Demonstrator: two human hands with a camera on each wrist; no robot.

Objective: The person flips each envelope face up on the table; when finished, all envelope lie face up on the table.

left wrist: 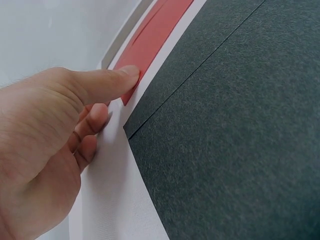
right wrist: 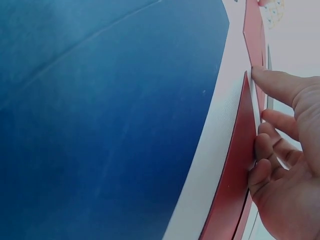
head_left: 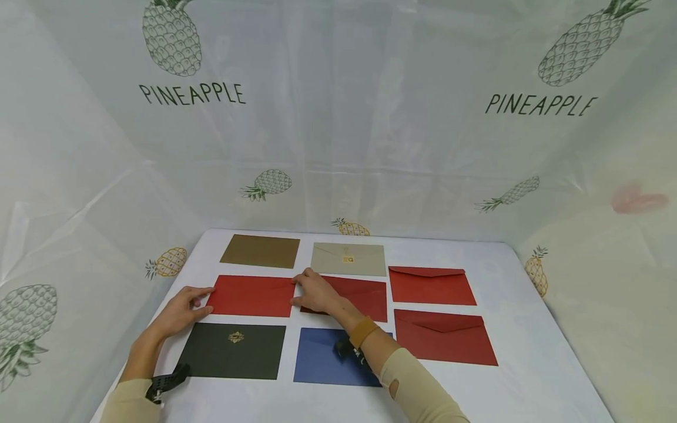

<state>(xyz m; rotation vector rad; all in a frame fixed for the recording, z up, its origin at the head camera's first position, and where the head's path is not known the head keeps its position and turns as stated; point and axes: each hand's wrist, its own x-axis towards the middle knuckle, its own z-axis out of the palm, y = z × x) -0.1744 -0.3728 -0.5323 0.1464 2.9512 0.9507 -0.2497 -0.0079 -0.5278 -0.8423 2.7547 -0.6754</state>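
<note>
A bright red envelope [head_left: 251, 296] lies flat in the middle row, between my two hands. My left hand [head_left: 182, 308] touches its left edge with thumb and fingertips; in the left wrist view the thumb [left wrist: 112, 82] rests on the corner of the red paper. At the envelope's right edge are the thumb and fingertips of my right hand [head_left: 319, 294], which reaches across a darker red envelope [head_left: 365, 298]. The right wrist view shows the thumb [right wrist: 277, 84] against the bright envelope's edge, the other fingers loosely bent beside the darker one.
A brown envelope [head_left: 260, 251] and a beige one [head_left: 359, 258] lie at the back. Nearer me are a dark green envelope [head_left: 233, 352] and a blue one [head_left: 319, 355], partly under my right forearm. Two more red envelopes [head_left: 431, 288] lie right on the white table [head_left: 529, 329].
</note>
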